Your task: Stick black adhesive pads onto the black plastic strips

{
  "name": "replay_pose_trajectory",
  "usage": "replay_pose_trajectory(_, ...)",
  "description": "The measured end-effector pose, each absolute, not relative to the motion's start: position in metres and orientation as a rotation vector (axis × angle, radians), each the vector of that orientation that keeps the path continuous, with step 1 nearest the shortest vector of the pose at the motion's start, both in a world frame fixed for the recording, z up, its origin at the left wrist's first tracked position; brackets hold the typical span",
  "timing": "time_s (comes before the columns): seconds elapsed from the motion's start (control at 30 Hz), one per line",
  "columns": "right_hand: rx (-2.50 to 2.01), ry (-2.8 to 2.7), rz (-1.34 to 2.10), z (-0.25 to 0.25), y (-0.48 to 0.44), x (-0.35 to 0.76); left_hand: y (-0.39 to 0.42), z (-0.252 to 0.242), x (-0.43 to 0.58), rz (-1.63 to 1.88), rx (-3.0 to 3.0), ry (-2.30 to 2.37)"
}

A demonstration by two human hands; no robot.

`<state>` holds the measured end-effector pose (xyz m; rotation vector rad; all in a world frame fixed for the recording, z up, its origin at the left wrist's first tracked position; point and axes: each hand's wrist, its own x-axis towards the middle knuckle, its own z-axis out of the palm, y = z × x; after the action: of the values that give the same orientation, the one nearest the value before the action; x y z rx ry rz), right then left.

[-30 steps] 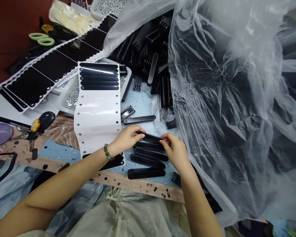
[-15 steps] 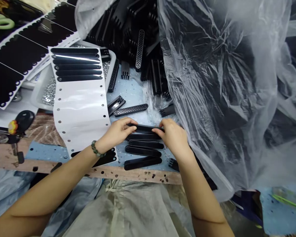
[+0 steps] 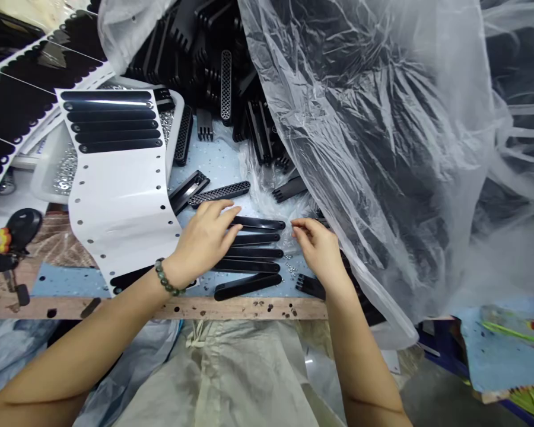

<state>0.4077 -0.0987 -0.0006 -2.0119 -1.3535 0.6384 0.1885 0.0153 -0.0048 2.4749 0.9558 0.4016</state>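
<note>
Several long black plastic bars with rounded ends lie in a row on the blue speckled mat (image 3: 222,160). My left hand (image 3: 204,240) is at the left end of the farthest bar (image 3: 262,224), fingers apart; it covers that end. Just right of the bars, my right hand (image 3: 318,246) hovers with thumb and fingers loosely curved, and I see nothing in it. The nearest bar (image 3: 249,286) lies slightly tilted by the table's front edge. Past my left hand rests a black bar with a lattice face (image 3: 220,194).
A white sheet (image 3: 124,196) carrying black strips lies on the left, partly over a tub (image 3: 44,184) of small metal parts. Black pronged pieces (image 3: 187,29) are heaped at the back. Clear plastic bagging (image 3: 365,148) spreads on the right. Keys (image 3: 15,249) sit far left.
Both hands have let go of the bar they held between them; it now lies behind the others. My left hand has spread its fingers. The view has shifted slightly right.
</note>
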Motion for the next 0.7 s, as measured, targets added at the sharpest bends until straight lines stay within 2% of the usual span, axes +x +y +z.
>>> replay_pose_trajectory(0.13, -2.013, -1.511, 0.554, -0.008, -0.089, 0.399, 0.003, -0.011, 0.19, 0.356, 2.594, 0.675)
replay_pose_trajectory(0.4, -2.089, -1.799, 0.41, -0.004, -0.084, 0.394, -0.01, -0.023, 0.187, 0.332, 2.684, 0.665)
replay_pose_trajectory(0.7, -2.058, -1.723, 0.72, -0.007, -0.068, 0.408, -0.014, -0.025, 0.191, 0.322, 2.707, 0.642)
